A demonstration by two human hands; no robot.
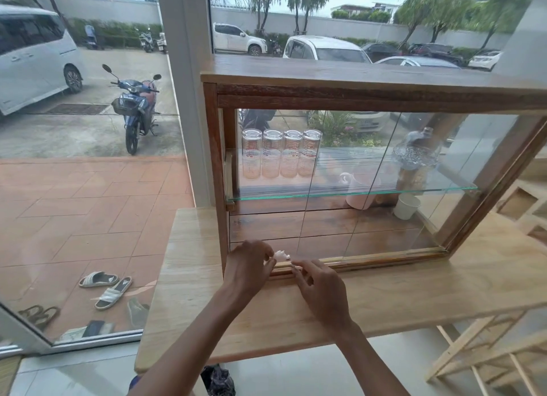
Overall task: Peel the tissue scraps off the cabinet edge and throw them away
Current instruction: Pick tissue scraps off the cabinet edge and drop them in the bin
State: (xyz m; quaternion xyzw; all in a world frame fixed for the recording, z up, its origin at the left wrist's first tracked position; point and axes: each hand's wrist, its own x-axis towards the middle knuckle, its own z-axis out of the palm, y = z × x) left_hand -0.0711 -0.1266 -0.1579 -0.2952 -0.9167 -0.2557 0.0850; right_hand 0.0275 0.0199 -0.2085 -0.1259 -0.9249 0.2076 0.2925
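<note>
Your left hand (247, 266) pinches a tissue wad (281, 256) just above the cabinet edge (370, 261); right hand (319, 289) fingertips, narrowed, pick along its left-right run.

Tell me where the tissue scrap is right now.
In the head view, the tissue scrap sits at the left hand's fingertips, above the cabinet's bottom rail near its left corner.
</note>
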